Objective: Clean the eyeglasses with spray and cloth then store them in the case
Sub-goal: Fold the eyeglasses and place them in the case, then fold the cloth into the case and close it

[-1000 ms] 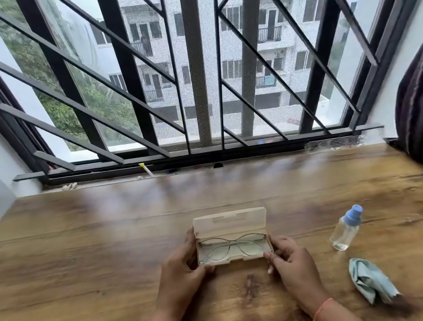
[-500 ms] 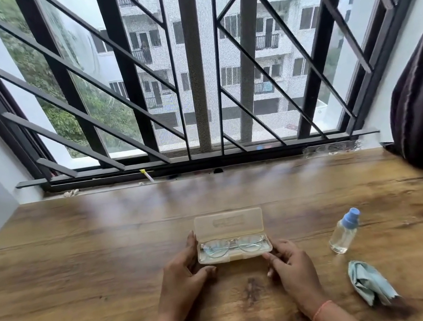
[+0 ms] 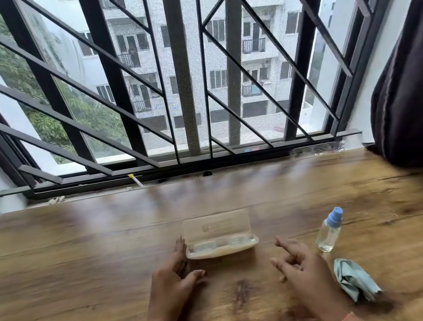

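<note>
Wood makes up the brown bench [image 3: 82,268], and a pale see-through case [image 3: 221,249] sits on it, right in front of the person. Its lid [image 3: 216,226] stands up at the back, so the case is open. The glasses [image 3: 220,242] lie flat in the bottom part, but the picture is blurry and the lenses are hard to make out.

The left hand [image 3: 174,283] is low over the bench with its fingers [image 3: 180,250] straight and a little spread. The tips are just beside the left end of the case and may be touching it. The right hand [image 3: 299,266] is near the right end but apart from it, with fingers loosely bent. Both hands hold nothing.

A small spray bottle [image 3: 328,230] with a blue top stands just to the right of that hand. A crumpled light-blue cloth [image 3: 352,278] lies near the bottle, closer to the person.

The picture does not show if the glasses are clean yet. If they are not, the next job is likely to lift them out. It would be best to pinch the frame and keep fingertips off the lenses, while the left hand keeps the light case from sliding. If they are clean, only the lid is left. Then 2 hands work best: 1 steadies the case and 1 pushes the lid down, after checking that the arms of the glasses are tucked in flat.
</note>
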`<state>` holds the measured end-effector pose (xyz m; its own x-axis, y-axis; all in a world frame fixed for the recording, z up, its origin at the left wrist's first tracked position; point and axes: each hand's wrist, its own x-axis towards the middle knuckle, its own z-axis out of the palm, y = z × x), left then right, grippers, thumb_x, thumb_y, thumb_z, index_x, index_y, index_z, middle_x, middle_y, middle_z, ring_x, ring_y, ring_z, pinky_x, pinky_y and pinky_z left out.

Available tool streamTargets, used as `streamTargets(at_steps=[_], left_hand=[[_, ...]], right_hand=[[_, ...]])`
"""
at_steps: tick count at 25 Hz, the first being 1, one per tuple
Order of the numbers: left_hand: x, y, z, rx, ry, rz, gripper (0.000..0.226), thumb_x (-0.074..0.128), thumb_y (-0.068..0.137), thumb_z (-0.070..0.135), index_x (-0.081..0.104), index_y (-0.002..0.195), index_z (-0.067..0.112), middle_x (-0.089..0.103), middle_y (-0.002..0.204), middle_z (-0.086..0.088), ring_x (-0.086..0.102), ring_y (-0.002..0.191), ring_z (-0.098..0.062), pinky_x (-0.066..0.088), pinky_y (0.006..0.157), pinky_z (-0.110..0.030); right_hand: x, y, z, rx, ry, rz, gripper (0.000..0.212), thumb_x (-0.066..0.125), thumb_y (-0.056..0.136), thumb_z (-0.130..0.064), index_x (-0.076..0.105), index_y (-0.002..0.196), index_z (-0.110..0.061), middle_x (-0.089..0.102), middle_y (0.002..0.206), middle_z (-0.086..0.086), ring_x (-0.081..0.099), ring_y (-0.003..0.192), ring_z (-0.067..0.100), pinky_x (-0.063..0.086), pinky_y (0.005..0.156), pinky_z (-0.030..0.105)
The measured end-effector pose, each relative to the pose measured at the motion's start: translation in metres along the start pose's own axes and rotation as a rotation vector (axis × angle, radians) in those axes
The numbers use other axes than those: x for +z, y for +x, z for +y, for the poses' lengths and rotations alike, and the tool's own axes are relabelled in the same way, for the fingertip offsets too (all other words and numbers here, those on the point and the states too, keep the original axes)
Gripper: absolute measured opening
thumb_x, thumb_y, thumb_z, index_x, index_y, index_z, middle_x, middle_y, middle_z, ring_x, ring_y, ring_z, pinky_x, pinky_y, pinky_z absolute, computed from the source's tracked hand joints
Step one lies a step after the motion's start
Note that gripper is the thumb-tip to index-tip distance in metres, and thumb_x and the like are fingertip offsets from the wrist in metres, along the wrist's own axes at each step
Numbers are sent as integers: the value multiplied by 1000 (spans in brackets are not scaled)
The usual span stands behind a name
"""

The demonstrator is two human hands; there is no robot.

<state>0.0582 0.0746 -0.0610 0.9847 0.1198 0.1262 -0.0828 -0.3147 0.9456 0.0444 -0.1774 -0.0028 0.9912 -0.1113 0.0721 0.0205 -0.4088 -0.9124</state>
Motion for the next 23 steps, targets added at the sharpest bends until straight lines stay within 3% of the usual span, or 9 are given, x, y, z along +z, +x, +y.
streamTargets(at_steps=[3,6,10,14,17,19,21,23], left_hand=[[-1,0,-3,-6,45,-12,87,80,63,-3,38,138,13,38,132,26,43,122,5,37,107,-36],[-1,-1,-3,-18,49,-10,87,80,63,-1,39,138,14,39,127,34,43,117,13,39,106,-37],[0,0,-3,-21,18,5,85,80,63,-4,40,137,11,39,127,31,41,117,16,38,107,-35],[2,1,-5,-13,17,12,85,80,62,-3,41,137,9,40,130,24,40,118,18,37,107,-33],[1,2,0,-2,-23,17,88,83,60,3,40,136,8,42,139,6,41,118,16,37,107,-33],[-1,-2,6,-5,-31,43,94,88,55,23,41,136,11,43,137,10,46,122,3,38,106,-35],[-3,-9,19,1,34,204,87,81,57,36,46,134,14,45,133,12,50,122,-10,42,102,-33],[2,-21,37,43,12,467,71,73,64,36,52,130,19,52,132,6,55,116,-10,43,99,-31]], right_hand=[[-42,-7,5,-152,-296,215,43,78,64,5,71,103,-10,66,93,2,58,65,12,40,63,3],[-70,-8,21,-98,-499,295,39,82,57,6,74,93,-7,70,94,11,61,83,36,40,76,28],[-75,-9,33,13,-624,233,41,84,59,-7,73,98,-10,69,104,10,55,95,38,42,83,38],[-74,-10,30,207,-744,81,42,71,76,-33,64,117,-23,61,122,-3,50,112,26,41,94,35],[-73,-11,25,238,-708,82,33,69,79,-21,68,112,-22,65,116,0,53,110,28,41,90,33],[-72,-14,18,269,-641,127,26,71,76,-16,72,101,-25,70,105,2,60,101,29,43,81,28],[-72,-14,5,263,-409,188,26,77,70,-12,75,81,-36,73,83,-1,66,82,23,42,64,11],[-70,-14,-18,274,10,172,33,79,64,1,74,67,-31,73,68,-2,67,65,15,47,59,6]])
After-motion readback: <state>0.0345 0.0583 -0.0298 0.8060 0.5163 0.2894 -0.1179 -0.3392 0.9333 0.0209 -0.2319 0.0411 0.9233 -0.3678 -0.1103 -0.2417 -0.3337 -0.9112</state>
